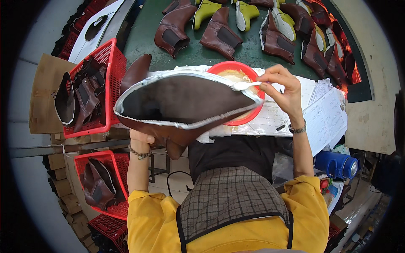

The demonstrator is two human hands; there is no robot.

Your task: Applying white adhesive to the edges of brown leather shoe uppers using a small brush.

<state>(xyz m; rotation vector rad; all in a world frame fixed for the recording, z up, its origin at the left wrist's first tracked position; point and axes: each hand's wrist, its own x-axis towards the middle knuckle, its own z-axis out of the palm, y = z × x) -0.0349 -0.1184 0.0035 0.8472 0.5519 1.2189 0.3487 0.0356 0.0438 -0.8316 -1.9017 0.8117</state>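
Observation:
A brown leather boot upper [185,130] is held up in front of me, its wide open underside facing me with a white, glue-like band all round the edge. My left hand [142,137] grips it from below at the left; most of the fingers are hidden behind the leather. Between thumb and fingertips, my right hand [283,86] pinches a small white brush-like applicator [245,85], whose tip touches the upper's edge at the right. Partly hidden behind the upper stands a red bowl [236,66] of cream-coloured paste.
Brown boots [173,33] and yellow-green boot-shaped forms [247,14] lie across the green table [143,40]. Red baskets [118,63] with more uppers stand at the left. Papers [325,120] and a blue flask [335,164] are at the right.

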